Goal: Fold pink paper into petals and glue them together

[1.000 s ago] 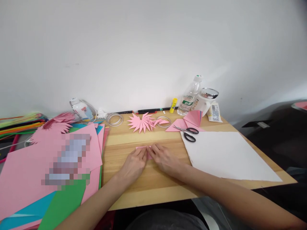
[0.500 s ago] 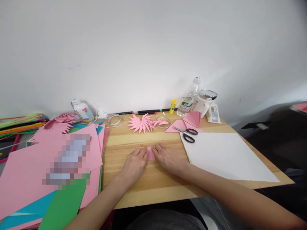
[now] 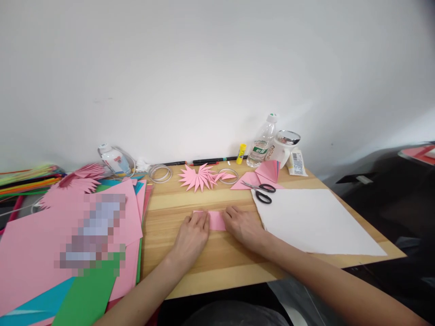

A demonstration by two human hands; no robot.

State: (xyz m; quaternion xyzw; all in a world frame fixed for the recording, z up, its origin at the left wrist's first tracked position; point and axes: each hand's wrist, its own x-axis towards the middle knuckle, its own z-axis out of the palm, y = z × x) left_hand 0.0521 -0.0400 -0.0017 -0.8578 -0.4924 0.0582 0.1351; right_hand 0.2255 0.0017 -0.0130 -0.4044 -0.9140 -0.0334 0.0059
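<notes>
Fingers down on pink paper: a person's left hand (image 3: 192,233) and right hand (image 3: 243,226) press a small pink slip (image 3: 216,221) against a wooden table (image 3: 217,262), the left fingers laid close together across its left part, the right fingertips bent over its right end. A bare pink patch shows between them (whether either thumb pinches the paper from beneath cannot be told). The slip lies flat, near the middle of the table, well apart from the sheets at the left.

From here, the likeliest trouble would be a crooked crease, caused by the slip skewing if one hand bears down harder than the other; a damp or dragging fingertip could wrinkle the thin paper.

Just beyond the right hand, open-bladed scissors (image 3: 256,188) rest partly on a white board (image 3: 316,222) and partly on folded pink pieces (image 3: 268,171); a careless sweep of the right wrist might push the board and shift them. Behind the slip sits a spiky pink fan (image 3: 197,177), whose points could bend under a reaching arm. Along the wall (image 3: 217,81) stand a yellow glue stick (image 3: 241,154), a water bottle (image 3: 261,147) and a mug (image 3: 282,147); a knock to the bottle could wet the folded pieces before it.
</notes>
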